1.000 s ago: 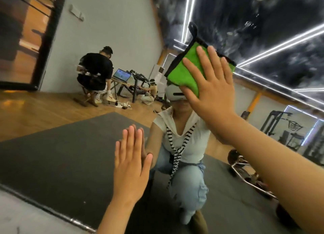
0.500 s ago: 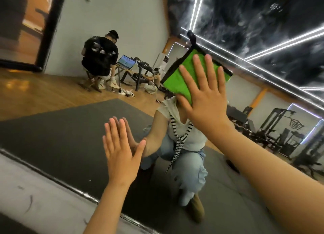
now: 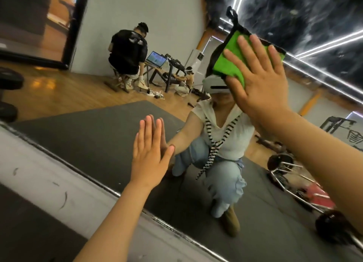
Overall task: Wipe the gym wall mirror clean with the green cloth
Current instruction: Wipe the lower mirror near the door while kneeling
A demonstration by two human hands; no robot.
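Your cloth point(image 3: 230, 65) is fuzzy green fabric with black trim. The mirror point(image 3: 88, 140) is smooth, glossy glass; just below the mirror, a shiny metal-looking strip point(image 3: 115, 193), then a matt, scuffed grey ledge point(image 3: 49, 183).

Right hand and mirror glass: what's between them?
The green cloth lies between the right hand and the mirror, pressed flat to the glass by straight fingers. The head view shows this.

The right hand point(image 3: 261, 85) presses the green cloth point(image 3: 231, 63) flat against the wall mirror point(image 3: 82, 136); below the cloth, the left hand point(image 3: 150, 155) rests flat on the glass.
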